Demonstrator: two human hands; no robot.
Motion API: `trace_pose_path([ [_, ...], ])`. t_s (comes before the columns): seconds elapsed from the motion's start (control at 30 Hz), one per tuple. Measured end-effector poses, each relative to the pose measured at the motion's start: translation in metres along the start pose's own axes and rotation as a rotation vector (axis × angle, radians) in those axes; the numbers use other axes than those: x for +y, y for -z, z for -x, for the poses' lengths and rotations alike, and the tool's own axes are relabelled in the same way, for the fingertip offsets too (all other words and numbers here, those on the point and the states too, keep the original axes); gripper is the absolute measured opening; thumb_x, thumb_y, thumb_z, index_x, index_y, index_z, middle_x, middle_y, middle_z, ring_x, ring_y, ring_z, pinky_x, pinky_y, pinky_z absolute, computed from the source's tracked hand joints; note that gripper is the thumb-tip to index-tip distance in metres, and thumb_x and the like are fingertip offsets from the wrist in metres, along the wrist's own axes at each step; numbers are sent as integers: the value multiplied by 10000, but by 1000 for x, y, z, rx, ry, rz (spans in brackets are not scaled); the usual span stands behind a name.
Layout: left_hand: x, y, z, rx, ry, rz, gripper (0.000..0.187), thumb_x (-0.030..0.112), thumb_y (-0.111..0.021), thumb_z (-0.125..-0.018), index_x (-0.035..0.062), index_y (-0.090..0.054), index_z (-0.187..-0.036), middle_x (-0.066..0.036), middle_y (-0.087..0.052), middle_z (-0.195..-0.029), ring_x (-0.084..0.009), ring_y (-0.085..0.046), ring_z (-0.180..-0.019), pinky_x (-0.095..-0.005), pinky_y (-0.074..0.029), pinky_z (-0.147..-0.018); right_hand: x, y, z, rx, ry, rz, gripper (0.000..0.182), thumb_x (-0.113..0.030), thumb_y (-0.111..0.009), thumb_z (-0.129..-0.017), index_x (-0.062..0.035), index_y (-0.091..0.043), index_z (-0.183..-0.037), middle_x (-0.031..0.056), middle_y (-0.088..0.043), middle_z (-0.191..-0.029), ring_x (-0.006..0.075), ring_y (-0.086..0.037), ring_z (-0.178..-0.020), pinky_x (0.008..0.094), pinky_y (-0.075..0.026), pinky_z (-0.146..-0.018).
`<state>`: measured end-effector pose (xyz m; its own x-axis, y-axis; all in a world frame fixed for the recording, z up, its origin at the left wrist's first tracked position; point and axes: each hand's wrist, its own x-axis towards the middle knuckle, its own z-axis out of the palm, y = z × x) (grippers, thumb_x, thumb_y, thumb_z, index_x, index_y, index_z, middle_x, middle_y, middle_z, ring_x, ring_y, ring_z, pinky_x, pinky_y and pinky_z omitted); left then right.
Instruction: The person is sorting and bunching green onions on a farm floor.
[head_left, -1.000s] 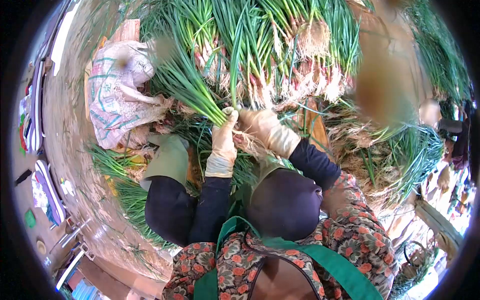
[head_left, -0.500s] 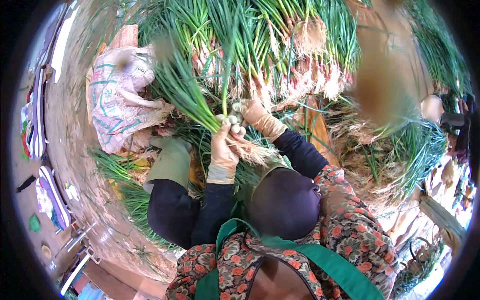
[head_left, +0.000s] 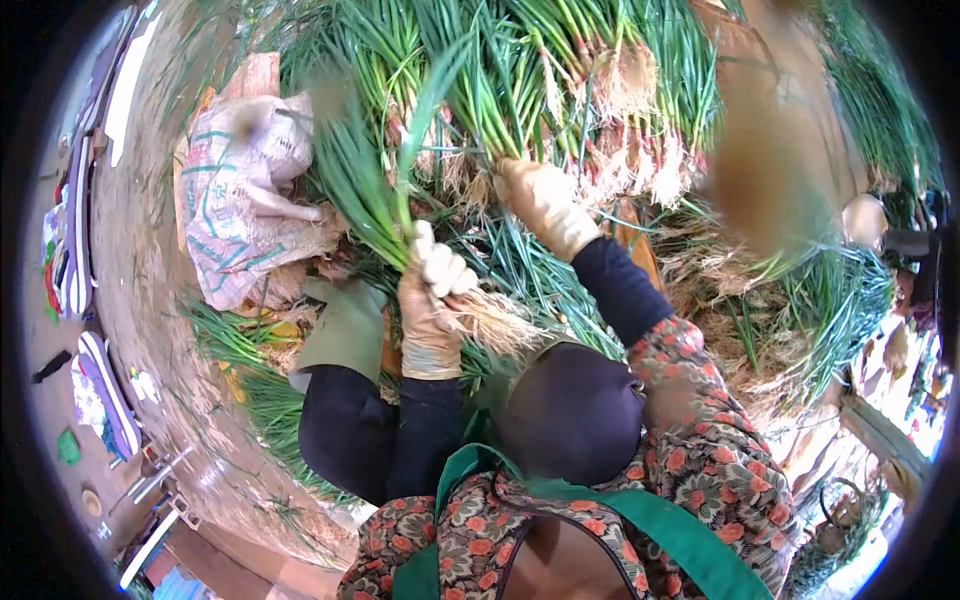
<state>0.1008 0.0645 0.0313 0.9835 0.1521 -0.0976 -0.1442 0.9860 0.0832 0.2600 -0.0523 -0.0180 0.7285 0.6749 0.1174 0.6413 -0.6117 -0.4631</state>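
My left hand (head_left: pixel 435 285), in a pale glove, is closed around a bunch of spring onions (head_left: pixel 375 205). Their long green leaves point up and away, and the stringy roots (head_left: pixel 500 318) hang out to the right of my fist. My right hand (head_left: pixel 545 205), gloved too, is farther forward with its fingers curled at the lower ends of spring onions (head_left: pixel 490 115) in the laid-out row. The back of the glove hides most of what the fingers grip. Loose green leaves (head_left: pixel 520 265) lie between and below both hands.
A crumpled white sack (head_left: pixel 235 200) stands at the left. Bundled spring onions with reddish bases (head_left: pixel 650 150) line the far side. A heap of roots and leaves (head_left: pixel 750 310) lies at the right. My knees (head_left: pixel 570 410) are close below the hands. Brown blurs cover part of the upper right.
My right hand has moved forward and right, away from the left hand, to the row of spring onions. My left hand has shifted slightly left and down, still holding its bunch.
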Motion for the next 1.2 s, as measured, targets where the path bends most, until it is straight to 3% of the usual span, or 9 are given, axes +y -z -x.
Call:
trace_pose_path([
  [0.13,14,-47,-6,2,-276,103,198,122,-493,-895,103,-568,-1077,50,-515,-680,-66,-474,-563,-252,-405,-592,-11,-2,64,-733,227,11,142,-210,-549,-790,-107,-606,-870,96,-610,-709,285,-610,-659,391,-499,-603],
  [0.23,16,-33,-9,140,-199,281,202,127,-483,-891,133,-566,-1076,58,-515,-673,-63,-456,-570,-251,-395,-579,16,-19,53,-715,70,-92,130,-181,-538,-794,-112,-606,-881,102,-604,-726,268,-618,-688,383,-506,-586],
  [0.33,8,2,-4,212,-63,272,215,166,-519,-879,149,-560,-1090,70,-484,-607,-60,-417,-515,-247,-385,-560,24,-10,-23,-18,255,69,151,-196,-512,-839,-57,-570,-824,114,-592,-700,274,-620,-637,365,-505,-588],
  [0.43,4,11,3,460,-46,95,282,193,-569,-857,139,-540,-1132,65,-436,-609,-74,-400,-513,-264,-389,-548,6,-12,-85,-201,-276,-125,352,-338,-496,-868,-17,-605,-775,218,-598,-697,376,-603,-707,424,-478,-652],
  [0.6,12,2,1,486,-113,-32,274,182,-535,-888,146,-538,-1160,76,-443,-617,-60,-404,-524,-261,-389,-565,-15,19,-86,-73,-203,-252,360,-357,-550,-841,-11,-605,-927,202,-623,-716,346,-625,-701,406,-497,-647],
  [0.73,14,4,0,373,-148,41,287,174,-533,-889,153,-525,-1175,58,-482,-646,-70,-428,-542,-260,-385,-569,-2,-12,18,-534,714,73,212,-259,-555,-803,-108,-592,-946,103,-638,-828,282,-636,-783,369,-522,-641],
  [0.87,14,12,1,295,-97,55,277,187,-503,-912,160,-515,-1187,63,-477,-662,-62,-421,-562,-254,-374,-574,-1,10,99,-1142,340,73,273,-324,-515,-833,-89,-647,-872,141,-653,-800,306,-643,-765,409,-510,-666],
  [1.03,4,11,2,449,-33,-71,418,193,-563,-881,144,-441,-1278,48,-523,-701,-76,-439,-565,-247,-386,-549,29,-1,35,-42,-63,-173,315,-342,-533,-843,-61,-619,-957,170,-638,-829,328,-622,-785,405,-494,-663],
  [1.2,-14,1,-8,651,-56,-355,421,145,-589,-859,76,-456,-1253,-56,-618,-959,-131,-599,-711,-260,-493,-531,20,5,4,-93,-116,-101,277,-326,-578,-803,-51,-602,-820,176,-617,-684,341,-616,-644,419,-487,-579],
])
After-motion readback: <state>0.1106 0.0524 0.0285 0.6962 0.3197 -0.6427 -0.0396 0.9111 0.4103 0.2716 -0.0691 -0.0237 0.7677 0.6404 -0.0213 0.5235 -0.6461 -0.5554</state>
